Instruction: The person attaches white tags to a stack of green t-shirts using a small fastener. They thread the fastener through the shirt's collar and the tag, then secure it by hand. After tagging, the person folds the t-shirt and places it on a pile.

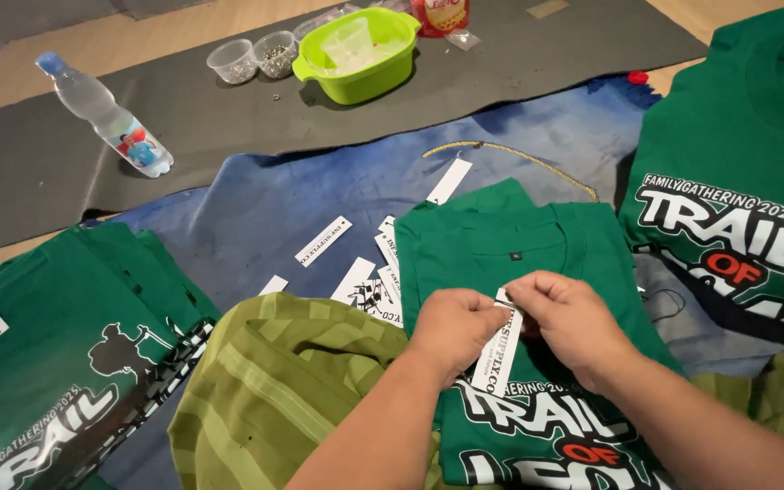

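At the lower middle of the frame, the left hand [454, 328] and right hand [570, 319] are meeting over a folded green shirt [519, 243], their fingers [537, 286] pinching narrowly on the top end of a white paper tag [499, 349] that is hanging down between them onto the shirt's print. More loose tags [367, 283] are lying just left of the shirt on the blue cloth [274, 204]. In the upper middle, a lime-green tub [369, 80] is holding a clear plastic cup [349, 43], and two small clear cups [256, 58] beside it are holding tiny metal bits.

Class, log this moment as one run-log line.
left hand: pinching white tag | right hand: pinching tag top | under: folded green shirt
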